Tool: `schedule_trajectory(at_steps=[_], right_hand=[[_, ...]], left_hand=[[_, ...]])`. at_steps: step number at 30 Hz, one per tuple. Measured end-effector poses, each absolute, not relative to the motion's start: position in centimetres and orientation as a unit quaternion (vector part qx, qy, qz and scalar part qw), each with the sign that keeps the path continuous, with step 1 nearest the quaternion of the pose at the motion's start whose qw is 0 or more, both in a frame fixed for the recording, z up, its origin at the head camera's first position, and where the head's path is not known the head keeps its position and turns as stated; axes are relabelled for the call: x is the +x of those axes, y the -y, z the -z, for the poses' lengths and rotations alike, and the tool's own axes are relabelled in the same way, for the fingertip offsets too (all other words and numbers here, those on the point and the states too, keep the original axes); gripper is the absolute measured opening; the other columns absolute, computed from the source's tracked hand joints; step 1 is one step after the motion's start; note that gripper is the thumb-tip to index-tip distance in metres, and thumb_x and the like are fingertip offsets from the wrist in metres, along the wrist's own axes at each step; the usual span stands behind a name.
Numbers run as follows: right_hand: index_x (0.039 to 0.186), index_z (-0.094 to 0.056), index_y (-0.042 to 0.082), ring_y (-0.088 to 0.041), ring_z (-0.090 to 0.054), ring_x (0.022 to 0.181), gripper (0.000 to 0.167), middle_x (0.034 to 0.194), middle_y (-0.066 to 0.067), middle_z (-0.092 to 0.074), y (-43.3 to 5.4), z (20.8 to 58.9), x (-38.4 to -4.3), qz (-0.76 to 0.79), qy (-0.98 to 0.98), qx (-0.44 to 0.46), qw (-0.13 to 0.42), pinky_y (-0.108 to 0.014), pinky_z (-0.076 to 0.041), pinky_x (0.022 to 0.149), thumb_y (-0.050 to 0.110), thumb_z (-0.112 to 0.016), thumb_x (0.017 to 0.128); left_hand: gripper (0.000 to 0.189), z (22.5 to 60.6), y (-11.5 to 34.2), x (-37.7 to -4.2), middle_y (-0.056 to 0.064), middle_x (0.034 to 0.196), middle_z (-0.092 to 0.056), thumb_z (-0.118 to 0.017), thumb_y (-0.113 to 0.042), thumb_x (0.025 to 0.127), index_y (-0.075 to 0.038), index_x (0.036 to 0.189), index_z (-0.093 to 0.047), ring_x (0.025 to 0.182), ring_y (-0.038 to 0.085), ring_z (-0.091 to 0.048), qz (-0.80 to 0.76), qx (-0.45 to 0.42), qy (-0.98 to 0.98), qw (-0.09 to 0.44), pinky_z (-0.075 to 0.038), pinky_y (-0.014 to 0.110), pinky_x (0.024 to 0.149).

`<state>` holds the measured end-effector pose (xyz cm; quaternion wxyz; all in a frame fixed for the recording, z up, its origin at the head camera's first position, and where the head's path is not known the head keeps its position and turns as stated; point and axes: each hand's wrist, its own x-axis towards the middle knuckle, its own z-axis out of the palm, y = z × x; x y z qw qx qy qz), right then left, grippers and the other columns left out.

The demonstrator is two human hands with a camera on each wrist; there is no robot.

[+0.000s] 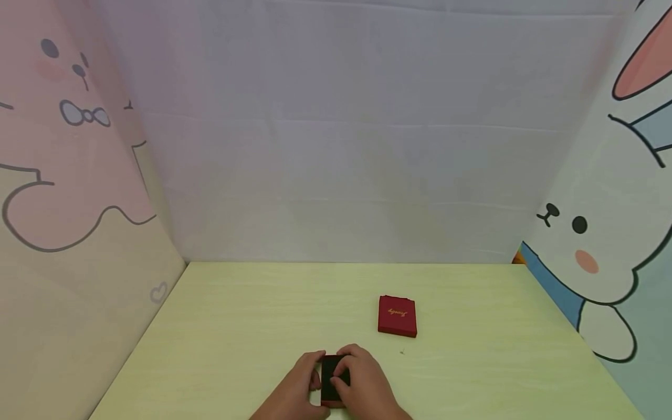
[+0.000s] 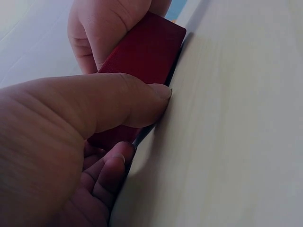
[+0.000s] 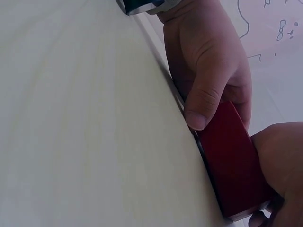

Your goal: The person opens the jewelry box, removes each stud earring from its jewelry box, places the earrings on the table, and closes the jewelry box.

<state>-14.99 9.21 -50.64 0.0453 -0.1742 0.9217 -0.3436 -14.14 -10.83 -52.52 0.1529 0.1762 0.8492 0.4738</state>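
A small red jewelry box base (image 1: 332, 403) with a black lining (image 1: 328, 373) lies on the table close in front of me. My left hand (image 1: 300, 386) holds it from the left; the left wrist view has the thumb along the red side wall (image 2: 144, 47) and fingers at the far end. Over the lining, my right hand (image 1: 366, 380) bends thumb and forefinger close together, with another finger reaching the far edge. I cannot tell whether anything small sits between those fingertips. In the right wrist view, the box's red side (image 3: 232, 161) shows between both hands.
A red lid (image 1: 397, 318) with gold lettering, upside down from here, lies farther back to the right on the pale wooden table (image 1: 236, 326). A tiny dark speck (image 1: 402, 352) is near it. White cloth (image 1: 336, 146) hangs behind, with cartoon-printed panels at both sides.
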Motion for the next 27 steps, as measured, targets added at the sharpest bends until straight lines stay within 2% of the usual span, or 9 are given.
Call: schedule_trajectory(at_steps=[7, 14, 27], right_hand=[[0.076, -0.065, 0.025, -0.018, -0.059, 0.107, 0.022, 0.115, 0.008, -0.06, -9.08, 50.67, -15.0, 0.336, -0.926, -0.167, 0.037, -0.04, -0.054, 0.091, 0.031, -0.083, 0.087], [0.075, -0.064, 0.023, -0.02, -0.059, 0.106, 0.024, 0.114, 0.006, -0.06, -9.0, 50.1, -15.03, 0.334, -0.928, -0.154, 0.053, -0.041, -0.054, 0.09, 0.031, -0.083, 0.087], [0.072, -0.061, 0.024, -0.019, -0.058, 0.103, 0.026, 0.112, 0.006, -0.059, -8.74, 50.38, -15.09, 0.338, -0.929, -0.141, 0.056, -0.042, -0.054, 0.089, 0.028, -0.085, 0.083]], left_hand=[[0.092, 52.56, 10.99, -14.17, 0.002, 0.104, -0.047, -0.088, -0.013, 0.076, 0.004, 0.151, -0.038, 0.084, 0.009, -0.047, -0.484, 0.184, -0.842, 0.151, -0.043, 0.026, 0.074], [0.09, 52.54, 11.06, -14.1, 0.002, 0.107, -0.046, -0.087, -0.015, 0.078, 0.004, 0.151, -0.038, 0.084, 0.008, -0.047, -0.489, 0.201, -0.836, 0.146, -0.043, 0.025, 0.074], [0.091, 52.34, 10.97, -14.05, 0.001, 0.102, -0.048, -0.086, -0.015, 0.077, 0.007, 0.15, -0.037, 0.084, 0.007, -0.048, -0.488, 0.194, -0.838, 0.145, -0.043, 0.025, 0.074]])
